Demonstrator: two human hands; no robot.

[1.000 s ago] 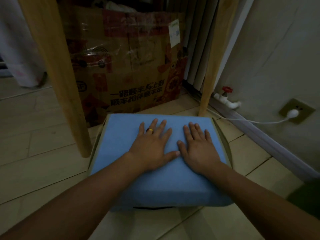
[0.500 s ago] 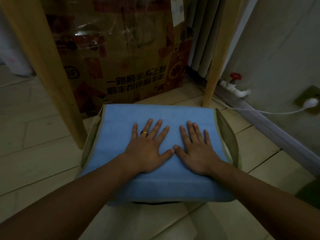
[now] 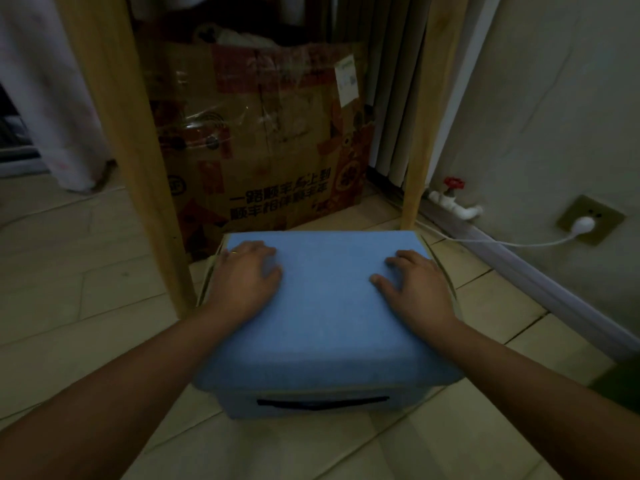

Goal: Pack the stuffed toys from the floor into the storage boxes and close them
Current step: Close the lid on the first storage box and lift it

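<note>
Far left: pale curtain hanging to the tiled floor. Next, a light wooden leg standing just left of the storage box. Behind it, a taped cardboard carton with printed characters, upright on the floor.

Centre: blue fabric storage box sitting on the floor in front of the carton, between the two wooden legs, blue lid on top and closed, a dark handle slot in the near wall.

Left hand palm-down at the lid's left edge, fingers bent over that edge, a ring on one finger; pressing or gripping, cannot tell which. Right hand palm-down near the lid's right edge, fingers spread and slightly bent, resting on the fabric and not closed around anything.

Right of the box: second wooden leg, then a white pipe with a red valve low on the wall, and farther right a wall socket with a white plug and cable trailing toward the leg.
</note>
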